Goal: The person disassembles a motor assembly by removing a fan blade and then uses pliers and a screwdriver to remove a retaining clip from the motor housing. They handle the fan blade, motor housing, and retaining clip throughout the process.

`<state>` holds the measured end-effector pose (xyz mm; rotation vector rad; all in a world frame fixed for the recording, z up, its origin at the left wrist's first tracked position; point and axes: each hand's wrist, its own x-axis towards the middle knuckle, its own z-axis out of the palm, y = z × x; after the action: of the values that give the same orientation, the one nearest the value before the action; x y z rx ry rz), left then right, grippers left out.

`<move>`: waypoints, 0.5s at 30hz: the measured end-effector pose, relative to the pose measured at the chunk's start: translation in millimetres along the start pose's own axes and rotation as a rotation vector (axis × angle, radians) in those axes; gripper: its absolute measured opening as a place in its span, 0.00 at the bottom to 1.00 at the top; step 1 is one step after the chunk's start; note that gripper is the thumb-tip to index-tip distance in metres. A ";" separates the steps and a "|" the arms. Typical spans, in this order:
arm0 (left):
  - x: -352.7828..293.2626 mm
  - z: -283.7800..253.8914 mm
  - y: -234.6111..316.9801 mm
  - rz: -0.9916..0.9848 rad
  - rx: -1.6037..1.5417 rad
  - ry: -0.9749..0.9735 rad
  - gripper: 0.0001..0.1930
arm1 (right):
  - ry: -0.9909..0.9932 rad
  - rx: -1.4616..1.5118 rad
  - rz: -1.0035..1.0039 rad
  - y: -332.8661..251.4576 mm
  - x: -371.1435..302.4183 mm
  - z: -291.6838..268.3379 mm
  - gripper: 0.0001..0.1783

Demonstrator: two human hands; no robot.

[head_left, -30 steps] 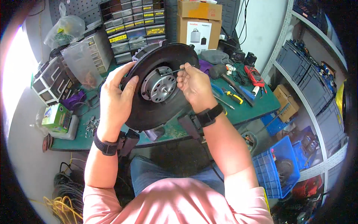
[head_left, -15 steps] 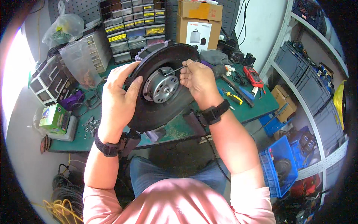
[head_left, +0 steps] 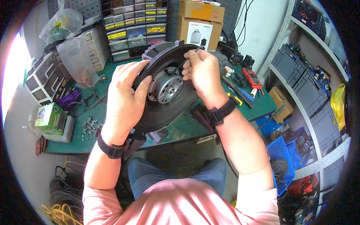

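Observation:
My left hand [head_left: 125, 92] grips the near left rim of a round black housing [head_left: 161, 116], thumb over the front and fingers behind. The housing is tilted above the bench, its hollow side toward me. A silver round motor [head_left: 173, 90] with holes around a central shaft sits in its middle. My right hand [head_left: 204, 73] is closed on a thin dark rod-shaped tool [head_left: 182, 65]. The tool's lower end reaches the upper edge of the motor; the exact contact point is too small to make out. Both wrists wear black straps with dark modules.
The green bench [head_left: 180, 129] carries loose screws [head_left: 91, 126], a green box [head_left: 50, 118], a hammer [head_left: 236, 89] and a red meter [head_left: 252, 78]. Drawer cabinets [head_left: 135, 28] and a cardboard box [head_left: 200, 32] stand behind. A metal shelf with grey bins [head_left: 305, 78] is on the right.
The housing and both hands have shifted slightly right in view. The rod in my right hand now slants more steeply, its upper end raised. Both holds remain.

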<state>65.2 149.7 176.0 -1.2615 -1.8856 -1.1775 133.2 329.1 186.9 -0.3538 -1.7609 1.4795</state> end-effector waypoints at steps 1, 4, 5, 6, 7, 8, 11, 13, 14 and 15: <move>0.0 -0.1 -0.1 0.005 0.003 0.001 0.16 | -0.003 -0.044 -0.029 -1.4 -0.3 0.8 0.13; 1.0 -0.2 -0.7 0.008 -0.024 -0.010 0.16 | -0.008 -0.158 -0.098 -4.0 -0.6 2.6 0.14; 0.7 -0.3 -0.7 0.004 -0.029 -0.009 0.16 | -0.008 -0.184 -0.109 -4.9 -1.2 2.0 0.14; 1.0 -0.5 -0.2 0.002 -0.033 -0.008 0.16 | -0.008 -0.208 -0.121 -5.8 -1.2 1.8 0.14; 1.2 -0.6 0.0 0.000 -0.037 -0.007 0.16 | -0.006 -0.260 -0.174 -3.9 0.0 2.5 0.14; 1.5 -0.7 -0.3 -0.001 -0.041 -0.005 0.16 | -0.003 -0.313 -0.227 0.0 1.7 2.9 0.13; 1.6 -1.6 -0.7 0.002 -0.050 -0.006 0.16 | 0.028 -0.359 -0.322 1.6 -1.6 7.8 0.10; 1.1 -1.7 -2.5 0.007 -0.060 -0.010 0.16 | 0.039 -0.394 -0.388 1.8 -4.3 10.8 0.09; 1.4 -1.9 -2.9 0.005 -0.060 -0.012 0.16 | 0.039 -0.433 -0.432 1.6 -5.1 11.6 0.09; 1.8 -2.2 -3.0 0.004 -0.060 -0.015 0.17 | 0.039 -0.469 -0.476 1.7 -6.2 12.2 0.09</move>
<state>61.7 148.1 177.4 -1.3093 -1.8702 -1.2345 128.1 317.0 182.8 -0.1752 -1.9799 0.7187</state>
